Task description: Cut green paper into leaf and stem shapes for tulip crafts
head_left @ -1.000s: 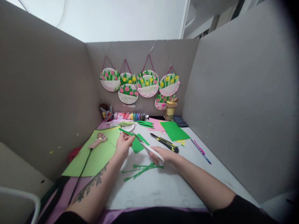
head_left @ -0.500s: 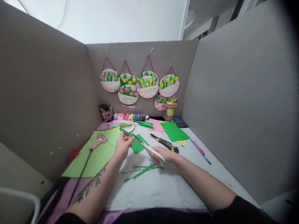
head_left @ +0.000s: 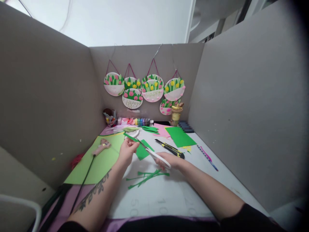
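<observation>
My left hand (head_left: 128,149) pinches a narrow green paper strip (head_left: 129,136), its far end sticking out up and to the left. My right hand (head_left: 166,160) is closed round the white handles of a pair of scissors (head_left: 156,156), whose blades point up and left to the paper by my left fingers. Whether the blades touch the paper is hard to tell. Beneath them lies a green paper piece (head_left: 144,154) on the table. Several thin green paper offcuts (head_left: 148,176) lie crossed in front of my hands.
A glue gun (head_left: 102,146) rests on light green sheets (head_left: 79,175) at left, its cord running forward. Box cutters (head_left: 170,149) and a green sheet (head_left: 181,137) lie right of centre, a pen (head_left: 211,162) further right. Paint bottles (head_left: 137,121) line the back, under hanging paper-plate baskets (head_left: 152,90).
Almost nothing differs. Both hands, the scissors and the green strip stay in the same place; the view has tilted very slightly.
</observation>
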`<state>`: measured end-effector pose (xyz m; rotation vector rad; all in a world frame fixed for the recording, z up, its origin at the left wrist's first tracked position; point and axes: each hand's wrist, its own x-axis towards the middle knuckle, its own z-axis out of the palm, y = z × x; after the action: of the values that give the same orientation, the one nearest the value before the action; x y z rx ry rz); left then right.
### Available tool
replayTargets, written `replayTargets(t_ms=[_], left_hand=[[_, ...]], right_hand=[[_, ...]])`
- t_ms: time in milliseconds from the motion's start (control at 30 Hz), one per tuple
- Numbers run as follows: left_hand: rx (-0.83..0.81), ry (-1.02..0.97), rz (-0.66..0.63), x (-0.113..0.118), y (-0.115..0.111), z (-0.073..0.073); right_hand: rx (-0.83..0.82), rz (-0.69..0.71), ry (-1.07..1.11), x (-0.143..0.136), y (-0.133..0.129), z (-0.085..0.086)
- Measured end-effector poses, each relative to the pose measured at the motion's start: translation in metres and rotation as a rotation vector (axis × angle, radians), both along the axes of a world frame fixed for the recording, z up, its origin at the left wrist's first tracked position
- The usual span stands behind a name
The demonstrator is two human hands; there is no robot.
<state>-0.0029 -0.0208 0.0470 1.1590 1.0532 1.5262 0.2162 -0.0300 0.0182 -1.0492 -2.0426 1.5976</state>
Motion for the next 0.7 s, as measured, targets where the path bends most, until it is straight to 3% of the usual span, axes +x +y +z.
replayTargets(t_ms=[400,700], left_hand=[[-0.011,-0.014,-0.043,-0.003,0.002,-0.003],[-0.035,0.094,-0.076,-0.01,0.006,-0.01]], right_hand=[[0.045,-0.022,-0.004,0.002,-0.001,0.005],[0.025,-0.035,-0.038,0.003,-0.002,0.009]])
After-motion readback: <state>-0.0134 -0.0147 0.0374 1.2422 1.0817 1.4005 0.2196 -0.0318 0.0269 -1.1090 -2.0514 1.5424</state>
